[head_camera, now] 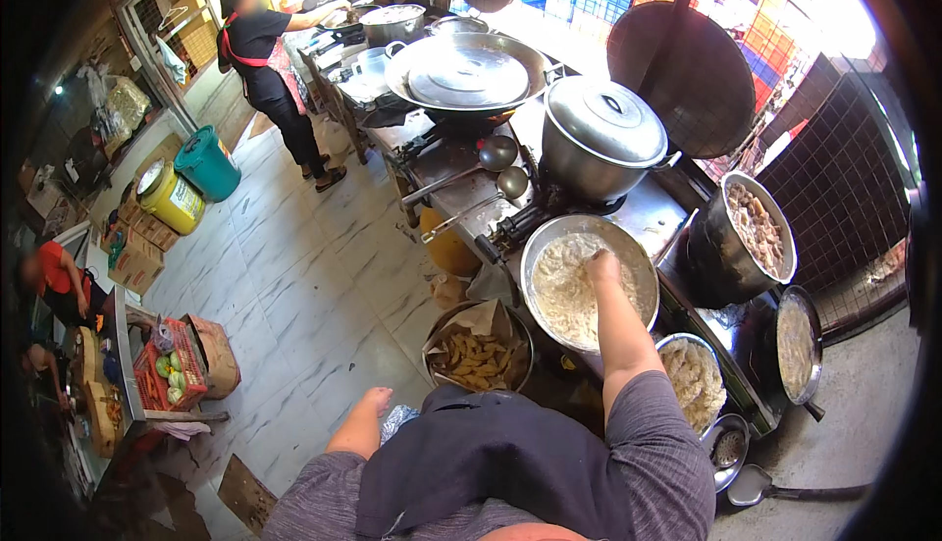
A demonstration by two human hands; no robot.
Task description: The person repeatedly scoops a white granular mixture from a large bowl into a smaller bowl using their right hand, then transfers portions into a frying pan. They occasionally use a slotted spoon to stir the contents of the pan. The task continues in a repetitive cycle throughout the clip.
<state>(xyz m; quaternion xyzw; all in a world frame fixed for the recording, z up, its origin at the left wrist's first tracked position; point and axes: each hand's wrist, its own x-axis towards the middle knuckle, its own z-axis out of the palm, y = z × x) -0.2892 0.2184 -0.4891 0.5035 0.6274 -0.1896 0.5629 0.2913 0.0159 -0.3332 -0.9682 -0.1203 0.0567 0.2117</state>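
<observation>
My right hand (603,267) dips its fingers into pale, wet batter with pieces in it, inside a wide metal basin (527,283); the fingertips are hidden in the mix. Down at my left side hangs my left hand (377,398), near a crumpled silvery item (398,421); its fingers are too small to read. Below the basin, a paper-lined pot holds browned fried pieces (475,358). A bowl of flour-coated pieces (692,379) stands to the right of my forearm.
Beyond the basin are a lidded pot (603,129), a large covered wok (471,74) and two ladles (499,152). A deep pot of meat (754,228), a frying pan (797,346) and a metal spatula (751,486) lie right. A person in an apron (257,63) stands at the far stove; others work left.
</observation>
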